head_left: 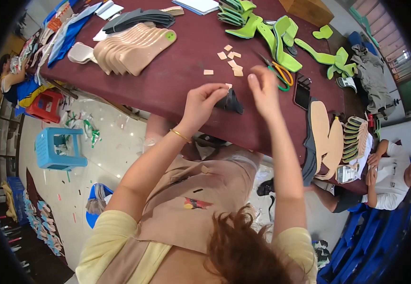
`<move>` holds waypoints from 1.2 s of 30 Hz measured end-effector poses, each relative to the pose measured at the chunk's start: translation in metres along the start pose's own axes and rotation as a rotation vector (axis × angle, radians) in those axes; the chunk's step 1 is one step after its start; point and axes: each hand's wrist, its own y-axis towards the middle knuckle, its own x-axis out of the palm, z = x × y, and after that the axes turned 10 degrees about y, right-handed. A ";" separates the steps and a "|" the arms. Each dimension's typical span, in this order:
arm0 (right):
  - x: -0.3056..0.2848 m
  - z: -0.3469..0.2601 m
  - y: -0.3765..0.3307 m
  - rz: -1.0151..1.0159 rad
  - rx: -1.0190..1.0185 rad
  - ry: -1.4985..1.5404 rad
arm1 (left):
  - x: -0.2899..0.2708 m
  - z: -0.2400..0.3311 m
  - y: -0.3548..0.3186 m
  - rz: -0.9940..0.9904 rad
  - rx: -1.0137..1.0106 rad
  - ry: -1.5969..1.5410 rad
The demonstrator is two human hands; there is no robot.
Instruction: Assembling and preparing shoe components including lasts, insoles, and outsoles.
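My left hand [201, 102], with a gold bangle at its wrist, pinches a small dark fabric piece [231, 102] at the table's near edge. A tiny pale tab [228, 86] shows at the top of that piece, by my fingertips. Just to the right, my right hand [265, 93] is raised with thumb and fingers apart, holding nothing that I can see. Beyond both hands lie several small beige squares [237, 73]. Scissors [282, 75] with orange and green handles rest beyond my right hand.
Stacked beige insoles [134, 49] and dark grey pieces [139, 20] lie at the far left; lime-green insoles [281, 40] at the far right. A phone [302, 92] and more insoles [320, 130] line the right side. A seated person [395, 180] is at right; a blue stool [61, 147] stands left.
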 end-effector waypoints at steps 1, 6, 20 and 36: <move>0.007 -0.015 -0.014 -0.091 0.210 0.271 | 0.003 0.001 0.004 -0.004 -0.009 -0.012; 0.029 -0.047 -0.040 0.058 0.497 0.635 | 0.023 -0.002 0.009 0.020 -0.019 -0.088; -0.027 -0.026 -0.070 0.465 1.106 1.601 | 0.050 0.010 0.008 -0.230 -0.018 -0.112; -0.064 -0.022 -0.121 0.828 1.112 1.572 | 0.067 -0.025 -0.033 -0.599 -0.269 -0.060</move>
